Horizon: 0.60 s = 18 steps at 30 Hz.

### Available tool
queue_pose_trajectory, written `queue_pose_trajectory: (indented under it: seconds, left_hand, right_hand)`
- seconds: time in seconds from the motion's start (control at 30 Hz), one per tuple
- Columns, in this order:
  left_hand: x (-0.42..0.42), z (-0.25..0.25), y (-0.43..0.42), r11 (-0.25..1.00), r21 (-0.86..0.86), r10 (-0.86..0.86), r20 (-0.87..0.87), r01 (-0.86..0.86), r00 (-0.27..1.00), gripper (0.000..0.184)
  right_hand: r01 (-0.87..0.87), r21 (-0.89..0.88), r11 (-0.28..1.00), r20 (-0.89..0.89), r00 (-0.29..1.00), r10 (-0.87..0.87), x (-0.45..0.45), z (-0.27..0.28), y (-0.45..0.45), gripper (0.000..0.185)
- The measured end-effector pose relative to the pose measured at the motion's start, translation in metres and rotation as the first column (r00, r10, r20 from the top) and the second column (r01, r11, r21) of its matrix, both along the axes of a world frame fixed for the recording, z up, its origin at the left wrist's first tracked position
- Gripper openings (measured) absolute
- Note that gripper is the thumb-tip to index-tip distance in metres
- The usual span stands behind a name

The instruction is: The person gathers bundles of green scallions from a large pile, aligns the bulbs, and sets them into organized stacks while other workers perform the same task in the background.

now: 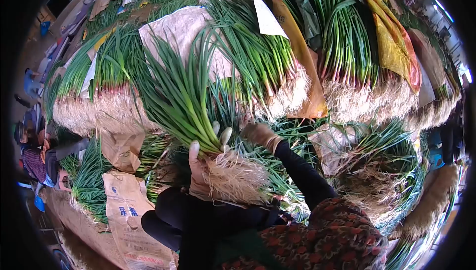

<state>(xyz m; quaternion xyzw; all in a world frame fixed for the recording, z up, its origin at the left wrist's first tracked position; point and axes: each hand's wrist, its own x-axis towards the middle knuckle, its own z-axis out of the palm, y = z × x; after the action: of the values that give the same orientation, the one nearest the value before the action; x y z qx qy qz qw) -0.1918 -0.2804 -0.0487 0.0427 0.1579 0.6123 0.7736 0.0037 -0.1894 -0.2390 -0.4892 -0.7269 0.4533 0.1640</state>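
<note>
My left hand [197, 173], with pale coverings on its fingertips, is wrapped round a thick bunch of green garlic [201, 116]. The leaves lean up and to the left, while the bushy pale roots [235, 176] hang over my lap. To the right of this bunch, my right hand [260, 136] in a tan glove reaches to loose green garlic [292, 138] in front of me. Its fingers are turned away and blurred, so I cannot see whether they hold a stalk. Just beyond stands a stacked bundle [277, 66] with roots toward me.
More root-forward bundles [347, 61] stand at the right and left, partly under sacks [181, 29]. A loose, tangled pile [382, 180] lies at right. A printed brown sack [126, 215] lies at lower left. Another person [37, 153] sits at far left.
</note>
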Motion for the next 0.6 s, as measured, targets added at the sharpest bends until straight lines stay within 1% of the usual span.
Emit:
queue_pose_trajectory:
  seconds: [0.03,0.07,0.1,0.13,0.17,0.2,0.23,0.27,0.3,0.33,0.37,0.4,0.43,0.47,0.53,0.57,0.6]
  left_hand:
    - [-0.001,-0.009,0.002,0.997,0.001,-0.083,-0.009,0.083,0.997,0.053]
    - [-0.005,-0.026,0.008,0.985,0.003,-0.17,-0.023,0.17,0.985,0.052]
    - [-0.008,-0.039,0.013,0.965,0.003,-0.261,-0.041,0.261,0.965,0.051]
    - [-0.008,-0.045,0.013,0.955,-0.083,-0.296,-0.147,0.286,0.944,0.052]
    - [-0.005,-0.047,0.016,0.946,-0.047,-0.325,-0.132,0.322,0.936,0.049]
    - [-0.003,-0.048,0.014,0.953,-0.095,-0.297,-0.126,0.287,0.946,0.046]
    - [0.001,-0.043,0.013,0.959,-0.145,-0.263,-0.12,0.245,0.957,0.044]
    - [0.001,-0.043,0.013,0.962,-0.148,-0.255,-0.17,0.231,0.952,0.042]
    - [0.0,-0.043,0.014,0.964,-0.156,-0.245,-0.219,0.214,0.944,0.041]
    - [-0.002,-0.045,0.014,0.967,-0.164,-0.236,-0.268,0.198,0.934,0.039]
    - [-0.005,-0.051,0.014,0.965,-0.174,-0.24,-0.296,0.195,0.924,0.036]
    - [-0.007,-0.062,0.015,0.962,-0.186,-0.252,-0.322,0.2,0.913,0.032]
    - [-0.006,-0.067,0.017,0.958,-0.194,-0.269,-0.346,0.212,0.899,0.029]
    - [-0.005,-0.064,0.018,0.941,-0.166,-0.334,-0.345,0.293,0.877,0.026]
    - [-0.005,-0.07,0.016,0.942,-0.181,-0.328,-0.331,0.282,0.885,0.031]
    - [-0.005,-0.071,0.016,0.944,-0.186,-0.322,-0.328,0.274,0.888,0.034]
    - [-0.004,-0.064,0.016,0.955,-0.163,-0.29,-0.354,0.247,0.889,0.037]
  right_hand:
    - [0.338,0.098,0.936,-0.215,0.925,-0.312,0.014,-0.026,0.014,0.022]
    - [0.487,0.06,0.872,-0.249,0.853,-0.459,0.014,0.013,0.02,0.024]
    - [0.625,0.014,0.78,-0.28,0.752,-0.597,0.01,0.059,0.028,0.027]
    - [0.61,-0.133,0.781,-0.277,0.734,-0.621,0.007,0.05,0.052,0.03]
    - [0.592,-0.082,0.802,-0.26,0.764,-0.59,0.005,0.05,0.064,0.028]
    - [0.568,0.006,0.823,-0.266,0.794,-0.547,0.0,0.048,0.071,0.027]
    - [0.546,0.052,0.836,-0.301,0.807,-0.508,-0.007,0.055,0.076,0.026]
    - [0.515,0.037,0.856,-0.377,0.801,-0.465,-0.014,0.058,0.074,0.024]
    - [0.436,-0.092,0.895,-0.593,0.698,-0.401,-0.019,0.043,0.069,0.021]
    - [0.306,-0.225,0.925,-0.777,0.516,-0.36,-0.023,0.028,0.064,0.017]
    - [0.145,-0.322,0.936,-0.881,0.316,-0.352,-0.028,0.013,0.059,0.014]
    - [0.169,-0.199,0.965,-0.736,0.625,-0.261,-0.033,0.069,0.023,0.013]
    - [0.152,-0.071,0.986,-0.486,0.858,-0.167,-0.035,0.107,-0.003,0.013]
    - [0.185,-0.013,0.983,-0.459,0.872,-0.17,-0.035,0.102,-0.013,0.013]
    - [0.238,0.107,0.965,-0.403,0.898,-0.177,-0.033,0.086,-0.022,0.014]
    - [0.34,-0.087,0.936,-0.534,0.777,-0.332,-0.029,0.07,-0.018,0.014]
    - [0.394,-0.289,0.872,-0.616,0.621,-0.485,-0.022,0.045,-0.01,0.015]
